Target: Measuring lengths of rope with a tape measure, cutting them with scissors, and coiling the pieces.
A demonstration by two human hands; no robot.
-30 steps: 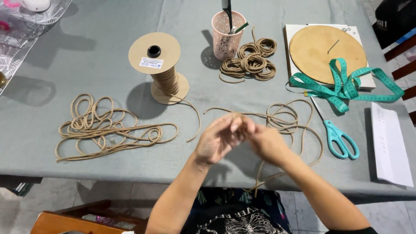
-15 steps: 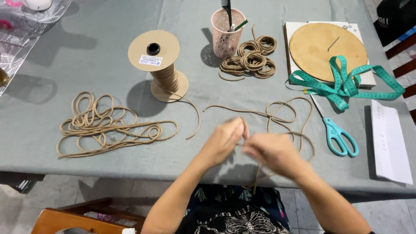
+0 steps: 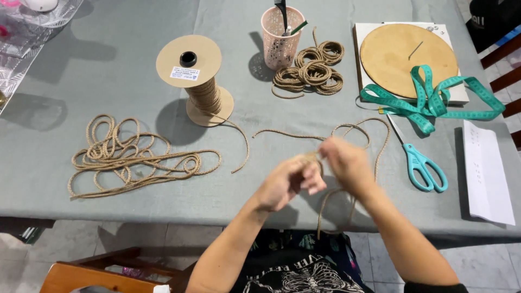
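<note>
A length of rope (image 3: 347, 130) is pinched between the left hand (image 3: 287, 182) and right hand (image 3: 347, 163), both grips closed on it, just left of the scissors (image 3: 420, 163). Its trailing loops could probably snag or knot if tugged.

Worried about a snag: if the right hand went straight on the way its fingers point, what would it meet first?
The right hand points left toward the left hand; it would likely meet that hand's fingers, which hold the rope, first.
</note>
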